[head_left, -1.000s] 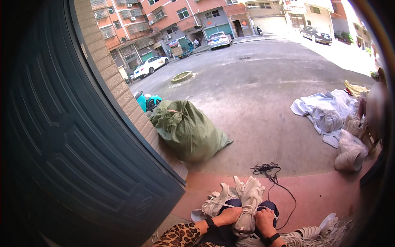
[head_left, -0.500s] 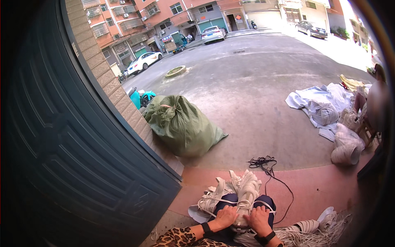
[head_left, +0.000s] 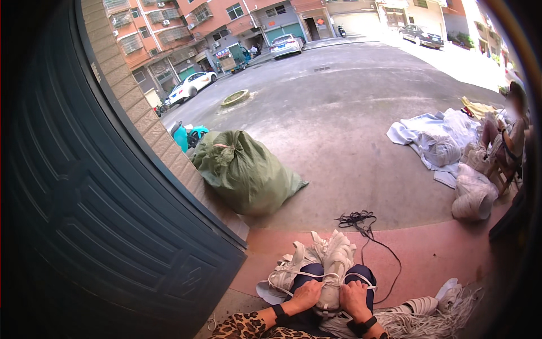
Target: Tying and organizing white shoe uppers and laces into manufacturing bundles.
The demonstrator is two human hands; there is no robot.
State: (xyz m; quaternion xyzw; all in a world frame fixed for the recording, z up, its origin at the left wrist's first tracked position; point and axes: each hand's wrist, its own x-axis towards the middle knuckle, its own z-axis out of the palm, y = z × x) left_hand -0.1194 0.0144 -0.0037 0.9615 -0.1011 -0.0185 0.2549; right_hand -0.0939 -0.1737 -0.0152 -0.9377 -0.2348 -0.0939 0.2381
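Observation:
A pale beige shoe upper [head_left: 337, 265] lies between my knees, its lacing side facing up. My left hand [head_left: 306, 295] is closed at its left edge, pinching a white shoelace [head_left: 282, 272] that loops out over my left knee. At the right edge my right hand [head_left: 354, 298] is closed too, on the lace's other side, which loops over my right knee. The fingertips are partly hidden by the hands themselves. More beige uppers [head_left: 297, 261] are bunched beyond and left of my knees.
A pile of uppers and loose white laces [head_left: 446, 316] lies at my right. Black cord [head_left: 361, 219] trails over the floor ahead. A tied green sack [head_left: 248, 175] stands by the dark door [head_left: 130, 198]. Another person [head_left: 511, 133] sits at the right beside white cloth [head_left: 437, 138] and bundled uppers.
My hands have moved slightly apart at the upper's sides, and my right hand's fingers have drawn in. The view has shifted slightly, showing more of the other person.

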